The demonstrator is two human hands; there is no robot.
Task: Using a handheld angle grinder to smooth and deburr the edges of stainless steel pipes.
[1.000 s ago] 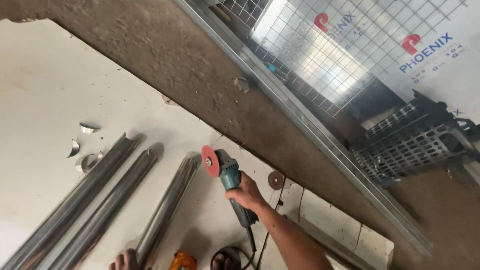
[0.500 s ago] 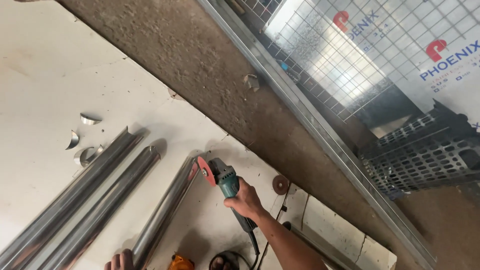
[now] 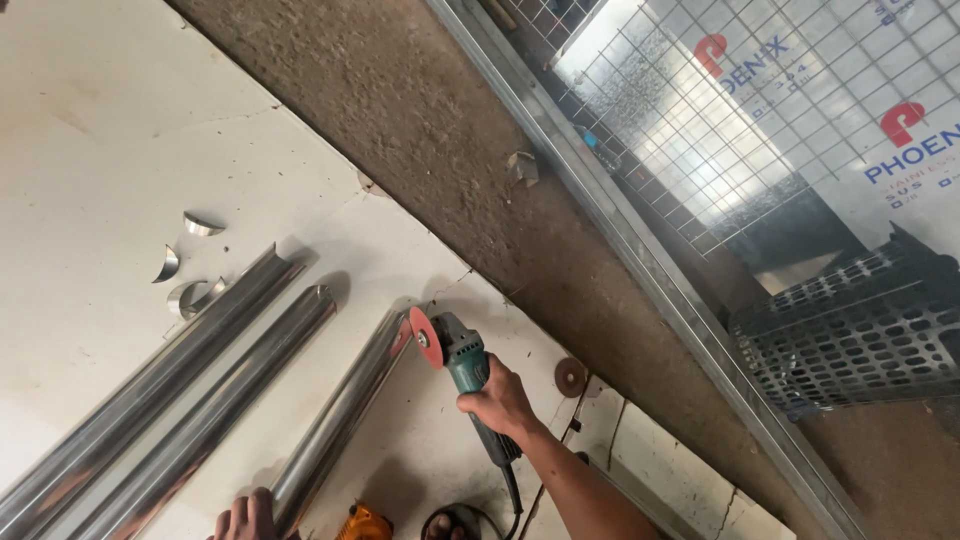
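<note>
Three long shiny steel pipes [image 3: 200, 385] lie on the white floor slab [image 3: 90, 150], their lower ends cut off by the frame. My right hand [image 3: 497, 400] is clenched round a green angle grinder [image 3: 470, 375], its red disc [image 3: 427, 338] right at the end of the nearest pipe [image 3: 345, 410]. My left hand [image 3: 245, 518] rests on that pipe, only fingers showing, so I can't tell its grip. Small curved steel offcuts [image 3: 185, 265] sit beyond.
</note>
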